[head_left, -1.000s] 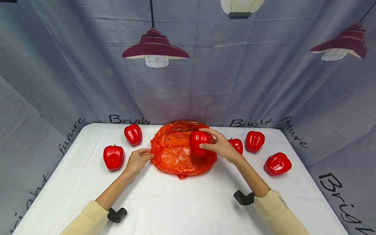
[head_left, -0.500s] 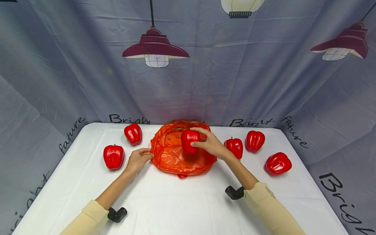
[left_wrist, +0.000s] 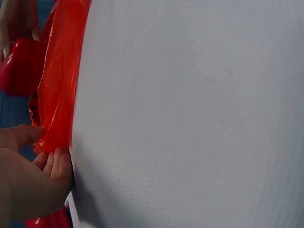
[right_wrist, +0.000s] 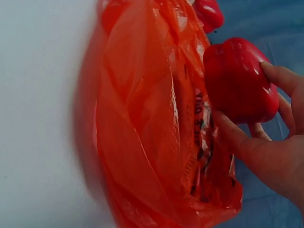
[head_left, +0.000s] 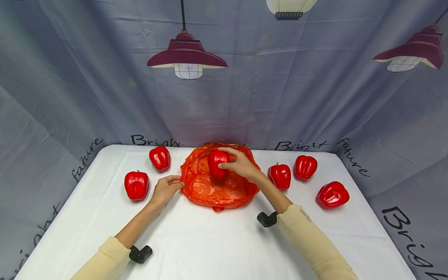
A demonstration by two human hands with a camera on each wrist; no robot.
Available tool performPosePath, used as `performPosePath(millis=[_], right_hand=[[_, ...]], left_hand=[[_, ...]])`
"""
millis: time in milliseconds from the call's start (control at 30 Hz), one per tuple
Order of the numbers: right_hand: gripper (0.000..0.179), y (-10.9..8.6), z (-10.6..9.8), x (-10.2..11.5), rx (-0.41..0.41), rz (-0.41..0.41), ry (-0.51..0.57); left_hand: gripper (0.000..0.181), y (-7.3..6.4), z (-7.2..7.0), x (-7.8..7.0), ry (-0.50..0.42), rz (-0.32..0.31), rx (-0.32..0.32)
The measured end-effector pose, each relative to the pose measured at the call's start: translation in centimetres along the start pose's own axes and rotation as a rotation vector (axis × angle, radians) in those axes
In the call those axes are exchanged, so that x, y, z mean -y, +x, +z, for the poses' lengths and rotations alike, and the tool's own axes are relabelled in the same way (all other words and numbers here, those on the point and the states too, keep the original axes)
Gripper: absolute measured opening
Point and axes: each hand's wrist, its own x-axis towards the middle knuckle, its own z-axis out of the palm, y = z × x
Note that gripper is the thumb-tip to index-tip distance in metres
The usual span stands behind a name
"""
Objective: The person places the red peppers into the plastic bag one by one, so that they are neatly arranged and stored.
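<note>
An orange plastic bag (head_left: 210,196) stands with its mouth spread at the back middle of the table. My left hand (head_left: 166,191) pinches the bag's left rim; in the left wrist view its thumb (left_wrist: 29,134) lies inside the edge and the fingers outside. My right hand (head_left: 241,165) grips a red bell pepper (head_left: 217,163) between thumb and fingers, over the bag's opening. In the right wrist view that bell pepper (right_wrist: 240,80) is held above the bag's rim, and dark print shows on the bag's inner side.
Two red bell peppers, one nearer (head_left: 137,186) and one farther (head_left: 160,158), lie left of the bag. To its right lie three more: one close by (head_left: 279,176), one behind (head_left: 305,168), one farther right (head_left: 332,195). A printed curtain (head_left: 224,97) hangs behind the white table (head_left: 210,249).
My right hand has carried the bell pepper leftward over the bag, uncovering the bell pepper just right of it. The left hand stays at the bag's rim.
</note>
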Motion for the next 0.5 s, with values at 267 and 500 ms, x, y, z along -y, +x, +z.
performPosePath(millis=[267, 500], right_hand=[[0.065, 1.8, 0.7, -0.3, -0.048, 0.066, 0.019], [0.064, 3.4, 1.5, -1.2, -0.055, 0.085, 0.096]], left_hand=[[0.038, 0.0, 0.0, -0.1, 0.010, 0.018, -0.004], [0.038, 0.0, -0.1, -0.1, 0.022, 0.008, -0.005]])
